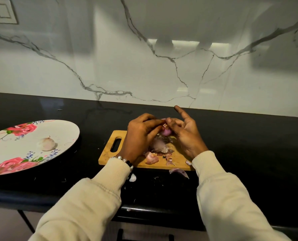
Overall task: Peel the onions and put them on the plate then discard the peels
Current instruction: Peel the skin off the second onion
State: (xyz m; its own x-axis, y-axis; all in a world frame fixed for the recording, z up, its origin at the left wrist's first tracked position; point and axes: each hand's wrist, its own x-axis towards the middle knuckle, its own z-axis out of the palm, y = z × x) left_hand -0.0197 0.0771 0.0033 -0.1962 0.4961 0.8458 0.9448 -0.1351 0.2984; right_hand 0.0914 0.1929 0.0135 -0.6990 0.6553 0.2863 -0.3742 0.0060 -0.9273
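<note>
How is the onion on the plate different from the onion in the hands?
The onion on the plate looks pale whitish; the onion in the hands shows purple. The first lies free on the floral plate; the second is held over the cutting board by the left hand and right hand. Both are small.

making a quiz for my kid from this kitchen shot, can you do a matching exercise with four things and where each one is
Things:
1. peeled onion
2. purple onion
3. pile of peels
4. plate

Places:
A. on the wooden cutting board
B. on the black counter, left of the board
C. on the flowered plate
D. held between the left hand and right hand

Pairs: 1-C, 2-D, 3-A, 4-B
</note>
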